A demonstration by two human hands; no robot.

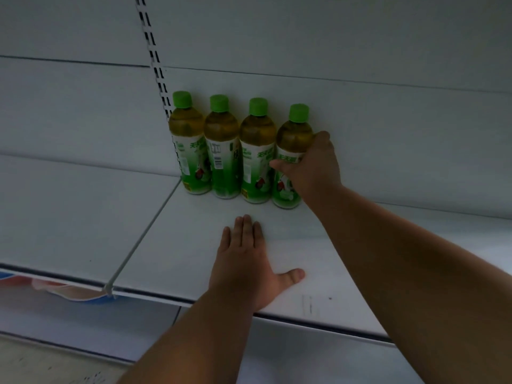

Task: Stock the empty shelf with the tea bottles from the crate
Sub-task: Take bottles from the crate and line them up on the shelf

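Observation:
Several tea bottles with green caps and green-white labels stand upright in a row against the back wall of the white shelf [194,245]. My right hand [313,164] grips the rightmost tea bottle [291,151], fingers curled round its right side and thumb across the label. That bottle stands on the shelf, touching the neighbouring bottle [256,151] on its left. My left hand [246,259] rests flat on the shelf in front of the row, fingers straight and thumb spread, holding nothing. The crate is out of view.
A white wire divider [144,234] runs front to back at the left end of the row. A slotted upright [155,59] rises behind the leftmost bottle. White shelf surface stretches right of the row. A lower shelf [83,320] and a red-blue label strip [69,292] lie below.

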